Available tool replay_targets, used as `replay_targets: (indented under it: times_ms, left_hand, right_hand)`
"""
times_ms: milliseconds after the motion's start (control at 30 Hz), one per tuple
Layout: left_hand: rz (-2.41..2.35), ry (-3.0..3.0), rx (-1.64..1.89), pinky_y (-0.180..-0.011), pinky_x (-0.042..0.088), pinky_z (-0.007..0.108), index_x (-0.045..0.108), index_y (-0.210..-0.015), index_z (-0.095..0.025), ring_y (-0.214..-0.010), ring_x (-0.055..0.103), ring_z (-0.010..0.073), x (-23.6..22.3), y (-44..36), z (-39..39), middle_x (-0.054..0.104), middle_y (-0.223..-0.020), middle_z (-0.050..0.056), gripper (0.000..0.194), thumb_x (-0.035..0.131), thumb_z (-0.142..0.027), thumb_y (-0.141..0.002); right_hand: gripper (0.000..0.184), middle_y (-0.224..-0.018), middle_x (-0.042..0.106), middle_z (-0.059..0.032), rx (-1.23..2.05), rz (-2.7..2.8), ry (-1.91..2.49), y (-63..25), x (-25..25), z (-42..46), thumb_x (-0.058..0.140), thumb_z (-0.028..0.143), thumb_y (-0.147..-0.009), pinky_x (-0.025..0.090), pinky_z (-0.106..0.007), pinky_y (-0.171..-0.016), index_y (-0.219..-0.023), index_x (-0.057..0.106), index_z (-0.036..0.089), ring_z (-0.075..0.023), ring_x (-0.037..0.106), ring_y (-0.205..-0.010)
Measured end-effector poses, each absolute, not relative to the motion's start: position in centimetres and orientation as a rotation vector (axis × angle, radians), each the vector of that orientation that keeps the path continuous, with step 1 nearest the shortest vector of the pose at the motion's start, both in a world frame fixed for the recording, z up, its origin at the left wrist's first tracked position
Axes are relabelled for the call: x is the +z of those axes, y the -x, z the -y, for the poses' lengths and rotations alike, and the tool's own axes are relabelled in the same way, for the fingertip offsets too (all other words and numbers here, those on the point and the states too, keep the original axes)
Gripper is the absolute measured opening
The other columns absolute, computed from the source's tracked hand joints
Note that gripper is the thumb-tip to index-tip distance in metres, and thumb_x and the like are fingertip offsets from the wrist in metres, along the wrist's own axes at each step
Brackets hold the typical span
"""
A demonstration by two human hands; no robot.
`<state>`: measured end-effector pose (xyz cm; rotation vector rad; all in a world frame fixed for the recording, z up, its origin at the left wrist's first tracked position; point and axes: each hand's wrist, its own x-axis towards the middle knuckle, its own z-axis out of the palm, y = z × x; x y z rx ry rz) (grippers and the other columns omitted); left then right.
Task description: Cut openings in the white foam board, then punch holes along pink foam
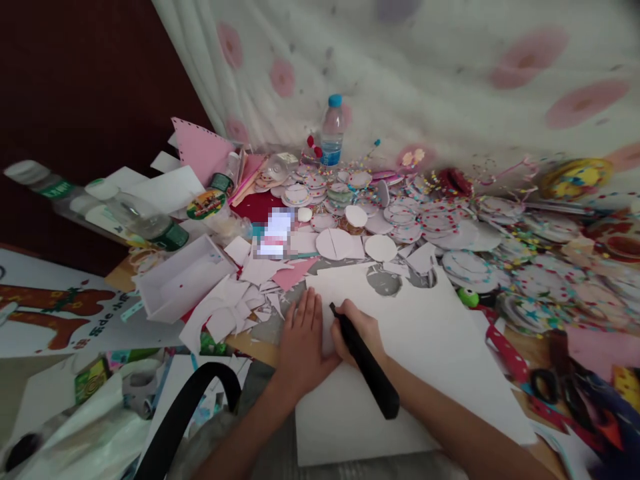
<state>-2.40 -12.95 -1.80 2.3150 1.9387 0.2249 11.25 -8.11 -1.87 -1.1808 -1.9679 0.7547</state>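
A large white board [425,347] lies in front of me, with two round cut-outs at its far edge. My left hand [301,340] rests flat on the board's left part, fingers stretched forward and thumb out to the side. Closed around a long black utility knife [367,370] is my right hand [361,331], just right of the left one. The knife slants with its narrow tip pointing away from me, close to the board; whether the tip touches it is hard to tell. Beyond the board lie white paper discs [334,244].
White scraps [235,303] and an open white box [183,280] lie to the left, near a phone [275,233] and plastic bottles [145,217]. Decorated discs [467,267] pile up at the back and right. Scissors [547,385] lie at right. An upright bottle [333,130] stands by the curtain.
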Motion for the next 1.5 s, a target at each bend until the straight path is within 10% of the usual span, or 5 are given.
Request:
replay_targets:
  times_ms: [1500]
  left_hand:
    - [-1.891,-2.263,0.497,-0.115,0.02,0.054,0.025,-0.145,0.002,-0.144,0.011,0.0351,-2.9,3.4,13.4,0.017,-0.154,0.023,0.083,0.045,-0.054,-0.086]
  right_hand:
    - [0.009,-0.06,0.052,0.0051,0.848,1.765,1.316,-10.5,-2.4,8.3,0.054,0.018,-0.077,0.039,-0.025,-0.05,-0.082,0.049,0.023,-0.0128,0.047,-0.052]
